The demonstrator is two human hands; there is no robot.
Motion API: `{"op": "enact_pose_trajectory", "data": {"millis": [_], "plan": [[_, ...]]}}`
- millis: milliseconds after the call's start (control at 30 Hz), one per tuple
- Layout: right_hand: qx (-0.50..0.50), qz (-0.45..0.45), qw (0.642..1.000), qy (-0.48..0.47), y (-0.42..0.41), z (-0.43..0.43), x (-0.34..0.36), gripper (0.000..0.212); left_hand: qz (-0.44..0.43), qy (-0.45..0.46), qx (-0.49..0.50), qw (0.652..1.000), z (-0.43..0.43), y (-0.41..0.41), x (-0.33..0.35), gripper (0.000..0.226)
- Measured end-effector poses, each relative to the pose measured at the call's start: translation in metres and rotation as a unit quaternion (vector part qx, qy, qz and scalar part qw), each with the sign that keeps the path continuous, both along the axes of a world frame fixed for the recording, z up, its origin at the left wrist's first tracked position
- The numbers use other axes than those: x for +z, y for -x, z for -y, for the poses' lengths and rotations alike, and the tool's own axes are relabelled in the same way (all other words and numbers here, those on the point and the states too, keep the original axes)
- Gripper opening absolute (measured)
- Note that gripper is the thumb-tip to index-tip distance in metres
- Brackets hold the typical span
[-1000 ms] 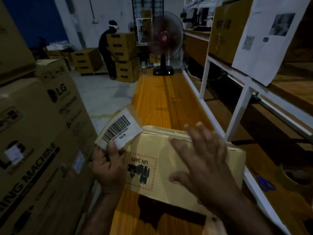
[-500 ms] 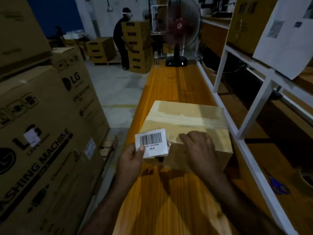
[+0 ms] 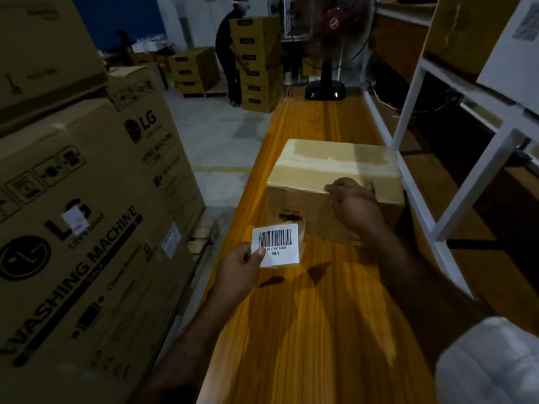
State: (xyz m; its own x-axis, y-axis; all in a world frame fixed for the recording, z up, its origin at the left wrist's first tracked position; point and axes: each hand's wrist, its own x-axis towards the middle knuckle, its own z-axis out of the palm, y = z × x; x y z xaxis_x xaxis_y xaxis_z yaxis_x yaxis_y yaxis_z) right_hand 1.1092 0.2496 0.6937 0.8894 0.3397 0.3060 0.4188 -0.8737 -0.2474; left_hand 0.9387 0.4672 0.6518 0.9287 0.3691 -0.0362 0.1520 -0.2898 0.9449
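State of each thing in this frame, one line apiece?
label, off the box, barcode facing up
box, taped shut, on bench
left hand, pinches label
right hand, holds box's top front edge
fan, blades blurred, seemingly running

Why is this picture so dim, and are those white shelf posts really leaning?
Head view: weak light leaves the cartons murky, yet the white label in the left hand reads sharply; the right hand at the box looks slightly blurred; the shelf posts likely lean through the wide lens.
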Motion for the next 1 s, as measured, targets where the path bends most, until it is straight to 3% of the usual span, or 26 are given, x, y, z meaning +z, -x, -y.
{"op": "enact_pose_trajectory", "data": {"millis": [200, 300, 400, 533, 767, 900, 1000], "plan": [[0.071, -0.066, 0.972, -0.213, 0.056, -0.043, -0.014, 0.037, -0.005, -0.012, 0.019, 1.000, -0.009, 0.001, 0.004, 0.013], [0.134, -0.144, 0.944, -0.263, 0.085, -0.060, -0.022, 0.041, -0.006, -0.003, 0.007, 1.000, -0.016, 0.011, 0.006, 0.011], [0.178, -0.237, 0.906, -0.303, 0.097, -0.074, -0.026, 0.023, -0.009, 0.022, 0.029, 0.999, -0.027, 0.033, 0.008, 0.014], [0.240, -0.298, 0.882, -0.275, 0.114, -0.104, -0.033, 0.006, -0.015, 0.074, 0.131, 0.989, -0.050, 0.083, 0.005, 0.009], [0.344, -0.428, 0.805, -0.225, 0.193, -0.189, -0.051, 0.012, -0.028, 0.110, 0.311, 0.944, -0.092, 0.210, -0.006, 0.011], [0.398, -0.457, 0.778, -0.163, 0.255, -0.232, -0.065, 0.002, -0.062, 0.155, 0.405, 0.899, -0.104, 0.293, -0.015, 0.030], [0.428, -0.484, 0.756, -0.102, 0.307, -0.256, -0.073, 0.011, -0.066, 0.162, 0.481, 0.859, -0.109, 0.349, -0.022, 0.027]]}}
